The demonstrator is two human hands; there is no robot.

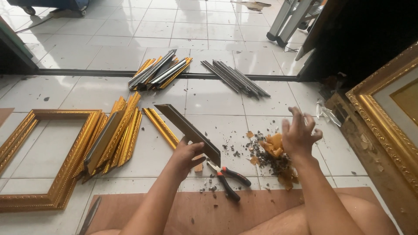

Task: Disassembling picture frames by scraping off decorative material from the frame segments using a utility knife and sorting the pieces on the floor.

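Person sits on the tiled floor (87, 93). Left hand (188, 153) grips a moulding strip (187, 129), dark back side up, one end lifted off the tiles and angled away. Right hand (299, 134) is open, fingers spread, holding nothing, hovering over a scrap pile (274, 159) of gold chips and dark bits. Pliers (227, 175) lie on the floor between the hands, just below the strip's near end. Stacked strips (115, 132) and a frame (43, 156) sit left. Judgement: steady the strip low before working on it; keep fingers clear of any staples.
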